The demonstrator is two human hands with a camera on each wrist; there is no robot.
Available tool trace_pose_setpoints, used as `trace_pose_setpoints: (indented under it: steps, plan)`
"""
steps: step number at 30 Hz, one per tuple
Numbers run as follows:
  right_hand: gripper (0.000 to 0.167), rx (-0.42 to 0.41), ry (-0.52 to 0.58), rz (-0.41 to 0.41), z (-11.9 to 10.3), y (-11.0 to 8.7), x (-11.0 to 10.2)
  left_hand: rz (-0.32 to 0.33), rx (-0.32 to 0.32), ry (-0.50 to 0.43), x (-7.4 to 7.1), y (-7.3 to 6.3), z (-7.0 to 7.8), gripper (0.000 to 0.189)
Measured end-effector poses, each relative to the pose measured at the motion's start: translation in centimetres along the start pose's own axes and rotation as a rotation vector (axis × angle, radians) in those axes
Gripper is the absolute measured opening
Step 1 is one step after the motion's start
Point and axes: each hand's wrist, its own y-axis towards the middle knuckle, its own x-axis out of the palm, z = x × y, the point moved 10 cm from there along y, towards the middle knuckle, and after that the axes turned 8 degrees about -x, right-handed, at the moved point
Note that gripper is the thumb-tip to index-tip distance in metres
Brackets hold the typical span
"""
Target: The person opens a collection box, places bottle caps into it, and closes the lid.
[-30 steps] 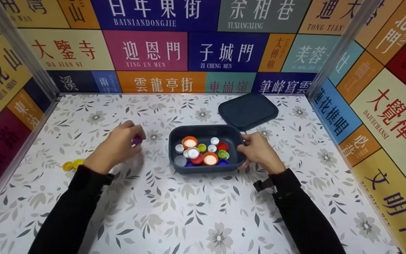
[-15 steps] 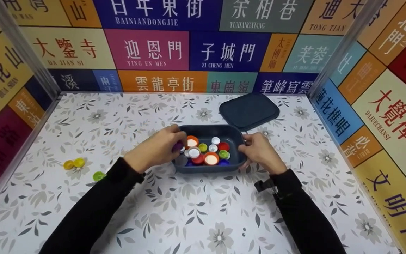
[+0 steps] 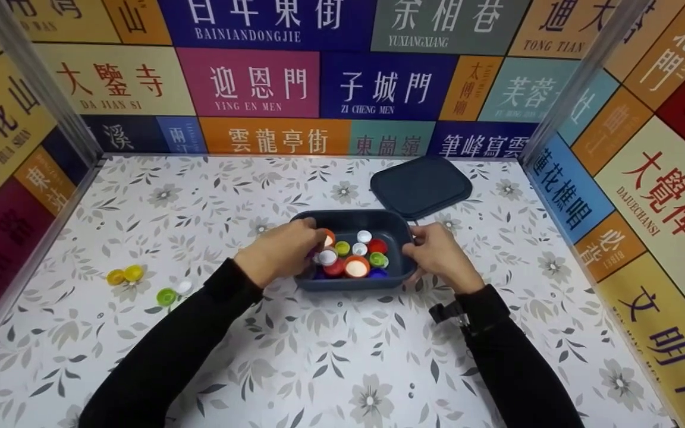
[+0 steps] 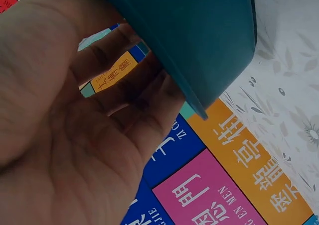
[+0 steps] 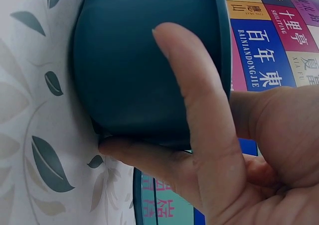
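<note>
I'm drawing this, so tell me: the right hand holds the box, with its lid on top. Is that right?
The lid isn't on top: the head view shows it on the table, behind the box. The right hand does hold the box.

The person wore long, plain black sleeves, the left sleeve and the right sleeve both running down to the wrist. A broad black band circled the right wrist, with a small black piece jutting from its inner side beside a greyish, shiny fitting. The left hand and right hand were bare.
</note>
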Motion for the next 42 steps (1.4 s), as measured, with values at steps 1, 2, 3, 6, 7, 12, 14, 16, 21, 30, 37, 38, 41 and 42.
trace_pose_setpoints:
  steps: [1, 2, 3, 6, 7, 12, 14, 16, 21, 30, 37, 38, 41, 42]
  plan:
    - [0.05, -0.002, -0.007, -0.003, 0.0, 0.1, 0.0, -0.003, -0.007, 0.001, 0.1, 0.0, -0.1, 0.041]
    - [0.051, -0.004, -0.013, -0.006, -0.1, 0.1, 0.1, -0.004, -0.01, 0.0, 0.1, 0.0, -0.1, 0.042]
    - [0.051, -0.003, -0.019, -0.008, -0.1, 0.1, 0.1, -0.003, -0.011, -0.006, 0.2, 0.0, -0.1, 0.042]
    - [0.053, 0.011, -0.023, -0.009, -0.1, 0.2, 0.1, 0.006, -0.006, -0.035, 0.0, -0.1, -0.1, 0.049]
    - [0.054, 0.019, -0.017, -0.008, 0.0, 0.1, 0.0, 0.011, -0.001, -0.047, -0.1, -0.1, -0.1, 0.053]
    - [0.056, 0.044, 0.004, -0.003, 0.2, 0.0, -0.1, 0.04, 0.031, -0.102, -0.7, -0.3, 0.0, 0.063]
    - [0.056, 0.041, 0.001, -0.005, 0.2, 0.0, -0.1, 0.049, 0.043, -0.111, -0.8, -0.4, 0.0, 0.061]
    - [0.056, 0.032, -0.011, -0.004, 0.1, 0.0, -0.2, 0.065, 0.059, -0.117, -0.9, -0.6, -0.1, 0.053]
    - [0.054, 0.011, -0.017, 0.0, 0.0, 0.0, -0.1, 0.127, 0.087, -0.12, -1.4, -1.3, -0.8, 0.04]
    - [0.049, 0.001, 0.027, 0.005, 0.0, -0.1, 0.1, 0.217, 0.041, -0.178, -2.5, -4.2, -4.3, 0.039]
    - [0.051, 0.011, 0.021, 0.009, 0.1, -0.1, 0.0, 0.232, -0.028, -0.182, -3.1, -5.8, -7.6, 0.043]
    - [0.051, 0.011, 0.019, 0.011, 0.2, -0.1, 0.0, 0.228, -0.045, -0.185, -3.1, -6.1, -8.1, 0.044]
    - [0.052, 0.016, 0.027, 0.007, 0.2, 0.0, 0.2, 0.213, -0.095, -0.201, -2.9, -7.0, -9.7, 0.046]
    - [0.052, 0.018, 0.025, 0.007, 0.2, 0.1, 0.2, 0.204, -0.112, -0.206, -2.8, -7.4, -10.3, 0.047]
